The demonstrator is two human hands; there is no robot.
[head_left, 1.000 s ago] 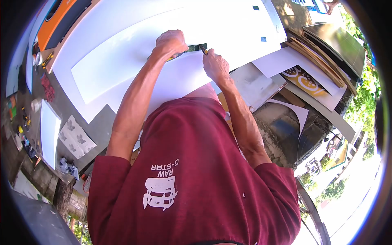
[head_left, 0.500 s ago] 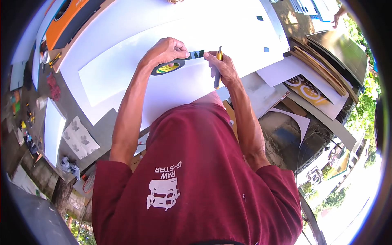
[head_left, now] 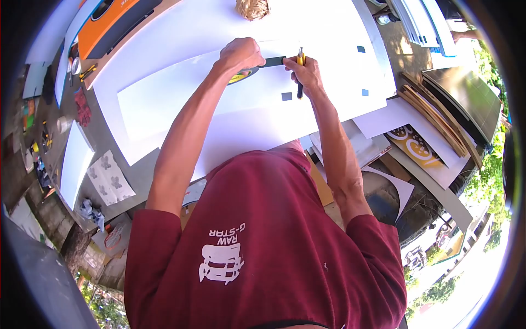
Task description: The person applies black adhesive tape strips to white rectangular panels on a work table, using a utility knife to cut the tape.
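Note:
My left hand (head_left: pixel 241 54) is closed round a roll of dark tape (head_left: pixel 241 77) with a yellow-green centre. From the roll a short strip of tape (head_left: pixel 273 61) stretches across to my right hand (head_left: pixel 307 71). My right thumb and fingers pinch the strip's free end and also hold a yellow and black utility knife (head_left: pixel 300 82), roughly upright in view. Both hands are over a large white sheet (head_left: pixel 181 93). Small dark squares lie on it: one square (head_left: pixel 286 96) just below the strip, another square (head_left: pixel 365 92) and a third square (head_left: pixel 361 49) farther right.
A crumpled brown-gold bundle (head_left: pixel 253 9) sits at the far side. An orange and black case (head_left: pixel 109 27) stands at upper left. Wooden strips (head_left: pixel 438 115) and boards are stacked at right. A patterned paper (head_left: pixel 111 178) lies at left. Another person's arm (head_left: pixel 466 35) shows at upper right.
Both hands have moved away from my body, the tape strip still between them. A dark square now shows on the sheet where the tape end was. The view has shifted, revealing more of the brown-gold bundle.

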